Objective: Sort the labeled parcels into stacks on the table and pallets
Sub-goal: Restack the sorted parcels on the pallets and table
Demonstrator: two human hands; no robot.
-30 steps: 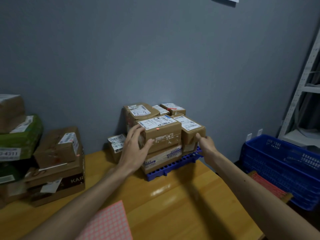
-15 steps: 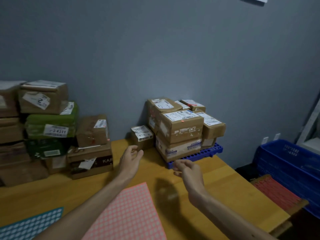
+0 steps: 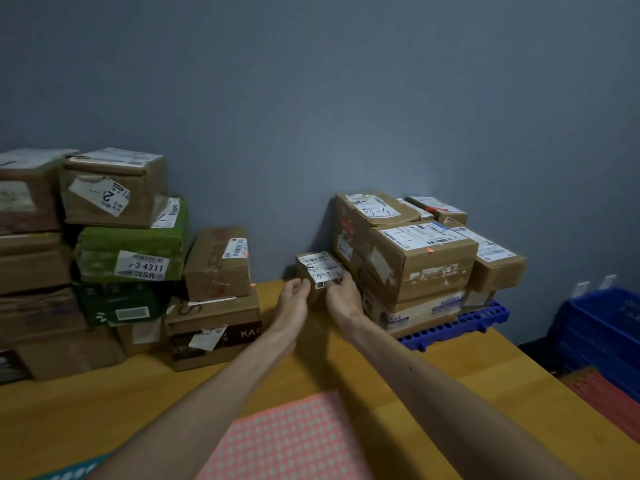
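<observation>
Slender and bare from the lower edge of the view to the wrists, the left forearm [image 3: 221,386] and right forearm [image 3: 433,386] end in bare hands, the left hand [image 3: 294,297] and right hand [image 3: 343,299] (a small dark mole [image 3: 410,368] dots the right forearm).

We count one blue pallet [image 3: 460,322], one small parcel [image 3: 320,270] just left of it, and one pink dotted sheet [image 3: 294,441] in front of it.

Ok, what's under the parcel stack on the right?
A blue plastic pallet lies under the parcel stack, resting on the wooden table. Only its front edge and right corner show; the parcels cover the rest.
</observation>
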